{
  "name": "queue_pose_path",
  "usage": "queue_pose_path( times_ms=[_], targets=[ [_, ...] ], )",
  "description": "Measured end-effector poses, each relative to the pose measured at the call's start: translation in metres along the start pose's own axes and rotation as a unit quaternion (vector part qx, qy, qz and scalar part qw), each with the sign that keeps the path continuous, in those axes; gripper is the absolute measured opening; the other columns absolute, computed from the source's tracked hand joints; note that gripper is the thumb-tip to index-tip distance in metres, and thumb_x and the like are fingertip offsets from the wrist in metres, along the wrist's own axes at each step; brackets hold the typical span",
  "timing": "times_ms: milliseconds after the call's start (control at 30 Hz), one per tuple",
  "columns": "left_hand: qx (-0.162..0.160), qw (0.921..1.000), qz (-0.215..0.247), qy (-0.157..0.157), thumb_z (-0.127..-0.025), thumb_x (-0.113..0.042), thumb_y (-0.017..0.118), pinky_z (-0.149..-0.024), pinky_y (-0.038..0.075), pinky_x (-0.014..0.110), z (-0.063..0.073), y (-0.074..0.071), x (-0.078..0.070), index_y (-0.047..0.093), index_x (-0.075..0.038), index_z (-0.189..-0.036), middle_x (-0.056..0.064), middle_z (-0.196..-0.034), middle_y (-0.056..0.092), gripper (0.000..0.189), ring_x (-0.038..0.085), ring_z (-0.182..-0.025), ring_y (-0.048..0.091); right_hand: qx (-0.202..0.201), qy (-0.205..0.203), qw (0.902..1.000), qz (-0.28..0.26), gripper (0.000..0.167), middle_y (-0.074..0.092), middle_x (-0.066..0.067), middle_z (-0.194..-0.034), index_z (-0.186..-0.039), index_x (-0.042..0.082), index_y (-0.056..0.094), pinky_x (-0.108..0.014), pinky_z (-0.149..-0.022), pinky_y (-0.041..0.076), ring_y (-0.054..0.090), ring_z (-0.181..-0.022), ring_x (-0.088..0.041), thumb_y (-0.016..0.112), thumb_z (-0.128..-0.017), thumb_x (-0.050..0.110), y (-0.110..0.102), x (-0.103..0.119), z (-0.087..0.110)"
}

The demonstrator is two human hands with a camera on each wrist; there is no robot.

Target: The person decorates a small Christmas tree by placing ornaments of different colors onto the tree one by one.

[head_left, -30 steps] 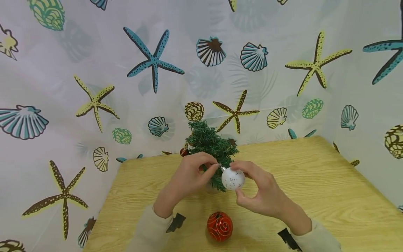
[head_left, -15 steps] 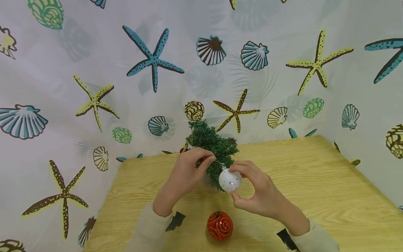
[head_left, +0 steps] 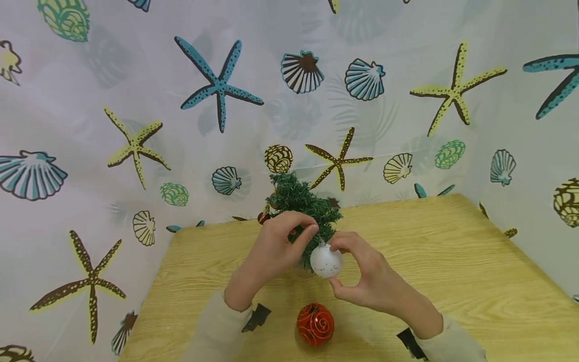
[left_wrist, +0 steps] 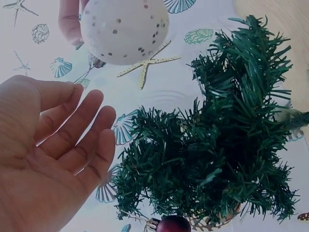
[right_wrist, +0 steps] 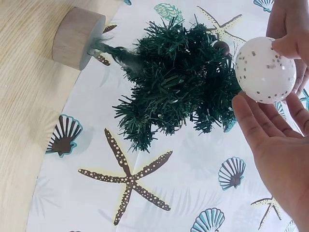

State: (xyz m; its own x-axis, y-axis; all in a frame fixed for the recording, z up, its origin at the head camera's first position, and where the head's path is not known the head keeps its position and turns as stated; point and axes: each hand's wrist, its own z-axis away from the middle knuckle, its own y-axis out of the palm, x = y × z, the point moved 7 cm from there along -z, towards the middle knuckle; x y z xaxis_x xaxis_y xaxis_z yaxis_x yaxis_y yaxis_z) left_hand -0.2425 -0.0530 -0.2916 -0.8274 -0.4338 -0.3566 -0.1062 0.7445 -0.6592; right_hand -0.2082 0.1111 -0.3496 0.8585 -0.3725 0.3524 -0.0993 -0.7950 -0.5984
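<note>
Right grip [head_left: 377, 279] wide, holding speckled ball [head_left: 326, 262], left grip [head_left: 281, 242] pinching thin string [left_wrist: 86, 75], bristly tree [head_left: 302, 200]

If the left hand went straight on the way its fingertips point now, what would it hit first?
Probably the green tree: in the head view its branches lie just beyond the left hand, with the white ornament below that line. Depth is unclear, so the gap can't be judged.
</note>
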Motion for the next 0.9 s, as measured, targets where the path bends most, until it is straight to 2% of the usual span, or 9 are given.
queue_pose_path(
  times_ms=[100,200,367,500,633,900],
  targets=[
    [0.002,1.0,0.008,0.004,-0.101,-0.011,0.072,-0.074,0.059,0.033,-0.002,0.002,-0.001,0.076,-0.007,-0.107,0.006,-0.101,0.077,0.009,0.017,-0.088,0.07,0.002,-0.004,1.0,0.002,0.062,0.059,-0.008,-0.131,-0.128,0.004,0.057,-0.02,-0.094,0.054,0.06,-0.117,-0.017,0.086,-0.073,0.003,0.0,0.0,0.0],
    [0.009,0.9999,0.013,0.003,-0.101,-0.01,0.072,-0.075,0.059,0.032,-0.002,0.003,-0.003,0.076,-0.008,-0.107,0.006,-0.101,0.077,0.008,0.016,-0.087,0.069,-0.007,0.005,1.0,0.0,0.056,0.061,-0.007,-0.129,-0.129,0.003,0.058,-0.024,-0.096,0.052,0.062,-0.113,-0.019,0.082,-0.079,0.004,-0.003,0.001,-0.003],
    [0.022,0.9996,0.014,-0.014,-0.102,-0.013,0.07,-0.072,0.057,0.029,-0.002,0.006,-0.003,0.077,-0.009,-0.108,0.004,-0.1,0.077,0.009,0.013,-0.082,0.066,-0.069,0.031,0.9971,0.012,0.033,0.069,-0.007,-0.118,-0.119,0.004,0.067,-0.021,-0.096,0.051,0.067,-0.106,-0.021,0.078,-0.088,0.003,-0.012,0.0,-0.01],
    [0.03,0.9992,0.017,-0.018,-0.103,-0.015,0.07,-0.069,0.055,0.026,0.0,0.009,-0.001,0.077,-0.009,-0.108,0.003,-0.1,0.077,0.011,0.011,-0.082,0.068,-0.108,0.041,0.9929,0.025,0.024,0.072,-0.007,-0.111,-0.109,0.007,0.073,-0.021,-0.094,0.053,0.07,-0.105,-0.022,0.081,-0.086,0.001,-0.014,-0.002,-0.016],
    [0.039,0.9987,0.029,-0.012,-0.103,-0.016,0.07,-0.067,0.055,0.028,0.001,0.013,-0.002,0.078,-0.01,-0.108,0.002,-0.101,0.078,0.011,0.011,-0.085,0.069,-0.119,0.029,0.992,0.031,0.022,0.074,-0.004,-0.107,-0.104,0.009,0.077,-0.027,-0.088,0.056,0.069,-0.1,-0.021,0.082,-0.084,0.0,-0.011,0.0,-0.022],
    [0.04,0.9988,0.024,-0.014,-0.103,-0.015,0.07,-0.065,0.056,0.034,0.002,0.012,-0.003,0.079,-0.012,-0.105,0.001,-0.099,0.078,0.009,0.009,-0.079,0.065,-0.143,0.006,0.9884,0.05,0.018,0.073,-0.002,-0.097,-0.095,0.008,0.077,-0.025,-0.079,0.056,0.068,-0.089,-0.018,0.075,-0.084,-0.006,-0.01,0.005,-0.027]
  ],
)
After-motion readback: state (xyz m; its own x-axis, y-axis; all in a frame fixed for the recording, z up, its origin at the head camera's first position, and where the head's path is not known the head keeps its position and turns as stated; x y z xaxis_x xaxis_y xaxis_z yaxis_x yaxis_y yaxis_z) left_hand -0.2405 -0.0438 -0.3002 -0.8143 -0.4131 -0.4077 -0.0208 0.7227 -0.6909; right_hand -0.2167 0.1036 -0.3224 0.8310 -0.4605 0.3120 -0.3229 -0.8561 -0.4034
